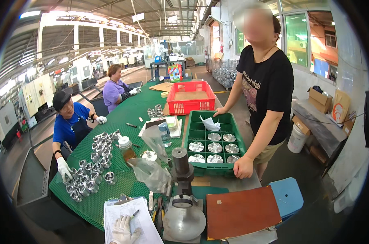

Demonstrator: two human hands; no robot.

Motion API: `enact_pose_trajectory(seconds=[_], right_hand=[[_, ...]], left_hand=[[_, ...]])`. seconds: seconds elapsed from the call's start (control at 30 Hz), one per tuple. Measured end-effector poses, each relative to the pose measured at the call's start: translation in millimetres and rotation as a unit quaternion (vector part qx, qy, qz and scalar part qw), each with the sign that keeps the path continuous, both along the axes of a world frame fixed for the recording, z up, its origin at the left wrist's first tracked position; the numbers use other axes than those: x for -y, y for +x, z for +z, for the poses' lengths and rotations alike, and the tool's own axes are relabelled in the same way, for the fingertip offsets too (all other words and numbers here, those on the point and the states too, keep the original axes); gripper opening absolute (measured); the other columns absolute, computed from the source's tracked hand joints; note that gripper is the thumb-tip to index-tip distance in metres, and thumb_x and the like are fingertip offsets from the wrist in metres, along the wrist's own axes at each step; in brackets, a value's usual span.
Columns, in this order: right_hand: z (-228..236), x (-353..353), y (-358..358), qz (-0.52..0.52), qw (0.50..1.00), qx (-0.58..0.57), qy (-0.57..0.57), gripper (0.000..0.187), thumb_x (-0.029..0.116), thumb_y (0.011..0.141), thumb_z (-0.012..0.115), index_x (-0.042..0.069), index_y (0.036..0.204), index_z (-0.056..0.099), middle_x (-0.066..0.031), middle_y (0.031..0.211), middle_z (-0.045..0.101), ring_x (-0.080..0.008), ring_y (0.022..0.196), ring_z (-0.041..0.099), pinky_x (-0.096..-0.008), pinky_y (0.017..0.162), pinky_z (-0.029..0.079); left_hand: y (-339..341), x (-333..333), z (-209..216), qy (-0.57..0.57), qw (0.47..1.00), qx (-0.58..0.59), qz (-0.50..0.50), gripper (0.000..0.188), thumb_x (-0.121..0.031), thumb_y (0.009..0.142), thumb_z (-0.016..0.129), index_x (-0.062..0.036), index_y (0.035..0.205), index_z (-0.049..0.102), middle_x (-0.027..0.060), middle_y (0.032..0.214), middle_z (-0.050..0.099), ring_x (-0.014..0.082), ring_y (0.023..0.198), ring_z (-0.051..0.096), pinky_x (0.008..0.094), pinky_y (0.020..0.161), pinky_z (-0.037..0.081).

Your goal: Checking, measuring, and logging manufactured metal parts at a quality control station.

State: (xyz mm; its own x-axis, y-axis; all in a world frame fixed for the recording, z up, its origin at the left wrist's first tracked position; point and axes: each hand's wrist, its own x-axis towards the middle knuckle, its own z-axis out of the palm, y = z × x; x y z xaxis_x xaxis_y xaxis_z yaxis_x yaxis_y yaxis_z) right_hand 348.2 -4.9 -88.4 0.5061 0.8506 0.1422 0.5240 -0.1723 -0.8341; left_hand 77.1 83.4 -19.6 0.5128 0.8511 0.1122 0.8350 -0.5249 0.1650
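Green box (195,127) is holding shiny metal parts (214,147); the left hand (125,231) is lying spread on papers (147,226).

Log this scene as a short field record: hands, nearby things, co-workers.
left_hand: gloved left hand on the papers, thumb apart
right_hand: out of view
pen: pen on the papers by the fingertips; grip unclear
nearby: dial gauge stand right of the papers
loose_parts: metal parts grouped on the green table mat
crates: green divided crate with round metal pieces; red crate behind it
co-workers: person in blue, gloved hand at the loose parts; person in purple; person in black, hands on green crate
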Motion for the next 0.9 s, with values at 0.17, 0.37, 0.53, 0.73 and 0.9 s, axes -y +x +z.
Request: enact_pose_trajectory(seconds=[0.17,0.37,0.53,0.73,0.9], right_hand=[[-7,32,-15,0.034,0.999,-0.019,-0.01,0.021,0.019,0.088,0.063,0.003,0.102,0.064,-0.0119,0.077,0.067,-0.0228,0.064,0.062,-0.0345,0.059,0.048],[-25,80,-42,0.102,0.993,-0.039,-0.043,0.022,0.019,0.088,0.063,0.003,0.104,0.063,-0.0124,0.077,0.067,-0.0231,0.064,0.062,-0.0347,0.06,0.048],[-60,118,-61,0.125,0.99,-0.018,-0.061,0.023,0.018,0.088,0.062,0.003,0.105,0.063,-0.0128,0.078,0.067,-0.0235,0.065,0.063,-0.0349,0.06,0.048],[-91,124,-61,0.136,0.988,0.043,-0.054,0.023,0.018,0.088,0.062,0.003,0.106,0.063,-0.0132,0.078,0.067,-0.0238,0.065,0.063,-0.035,0.061,0.048],[-111,116,-61,0.162,0.982,0.074,-0.057,0.024,0.018,0.088,0.062,0.003,0.107,0.063,-0.0136,0.079,0.067,-0.0241,0.066,0.064,-0.0352,0.061,0.048]], left_hand=[[-7,-11,-26,0.014,0.997,0.073,-0.021,0.079,-0.053,0.084,0.054,0.0088,0.132,0.042,0.0281,0.133,0.046,0.0434,0.128,0.039,0.0512,0.11,0.024],[-13,-4,-27,0.021,0.996,0.083,0.004,0.079,-0.055,0.084,0.053,0.0052,0.134,0.043,0.0251,0.135,0.047,0.0398,0.13,0.039,0.0498,0.11,0.024],[-10,-5,-16,0.002,0.993,0.117,-0.001,0.074,-0.053,0.086,0.052,0.0015,0.135,0.042,0.023,0.135,0.048,0.0384,0.129,0.041,0.0483,0.111,0.027],[-13,-8,-27,0.054,0.991,0.121,-0.022,0.073,-0.059,0.088,0.046,-0.0035,0.137,0.043,0.0194,0.139,0.046,0.0354,0.132,0.039,0.0467,0.111,0.026],[-18,-5,-26,0.048,0.99,0.132,-0.005,0.071,-0.058,0.088,0.046,-0.0066,0.137,0.043,0.018,0.138,0.047,0.0339,0.131,0.04,0.0452,0.111,0.025]])
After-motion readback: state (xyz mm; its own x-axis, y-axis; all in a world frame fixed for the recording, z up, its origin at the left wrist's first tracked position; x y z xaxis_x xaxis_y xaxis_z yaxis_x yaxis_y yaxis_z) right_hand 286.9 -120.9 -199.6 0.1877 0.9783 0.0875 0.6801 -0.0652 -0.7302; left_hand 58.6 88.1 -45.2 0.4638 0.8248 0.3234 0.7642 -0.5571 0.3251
